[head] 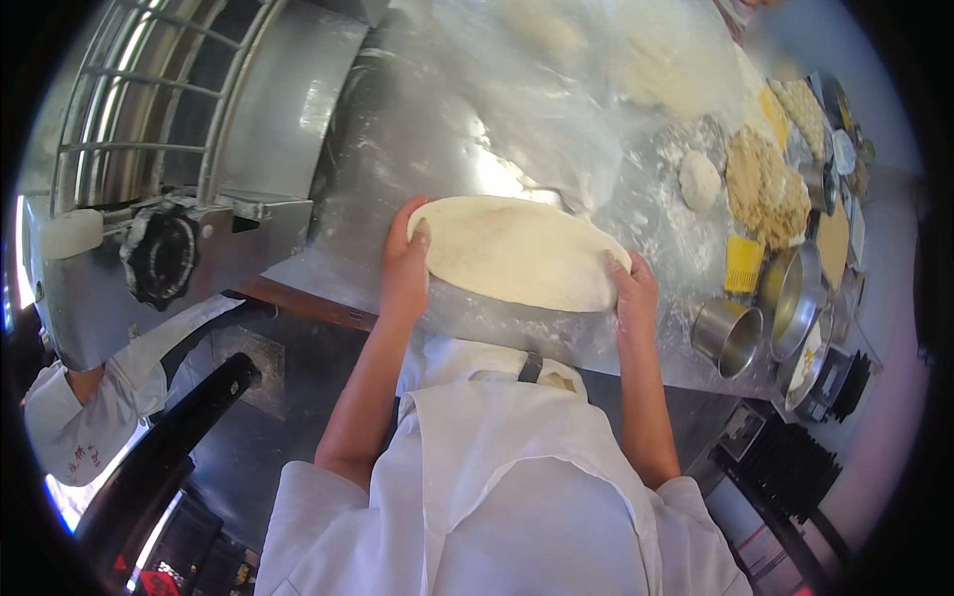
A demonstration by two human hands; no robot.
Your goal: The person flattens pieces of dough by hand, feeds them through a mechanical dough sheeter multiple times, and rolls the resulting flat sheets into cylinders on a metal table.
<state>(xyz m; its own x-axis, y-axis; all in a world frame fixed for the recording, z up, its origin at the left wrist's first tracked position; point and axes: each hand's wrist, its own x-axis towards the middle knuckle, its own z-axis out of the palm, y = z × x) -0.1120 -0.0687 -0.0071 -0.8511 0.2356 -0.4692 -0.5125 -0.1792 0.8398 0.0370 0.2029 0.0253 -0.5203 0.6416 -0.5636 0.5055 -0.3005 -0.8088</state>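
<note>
An oval sheet of pale dough (pixel 522 253) is stretched sideways between my two hands at the near edge of the metal worktable (pixel 417 134). My left hand (pixel 408 249) grips its left end, thumb on top and fingers underneath. At the right end, my right hand (pixel 632 279) pinches the rim in the same way. Whether the underside touches the table cannot be told. Farther right lie a small floured dough ball (pixel 700 181), a crumbly tan mass (pixel 764 186) and a yellow plastic scraper (pixel 744 264).
A roller machine (pixel 160 171) with a wire guard and black knob stands at left; a co-worker's sleeve (pixel 74 432) shows below it. Clear plastic sheeting (pixel 596 67) covers pale dough at the back. A steel pot (pixel 728 337) and metal bowl (pixel 791 298) stand at right.
</note>
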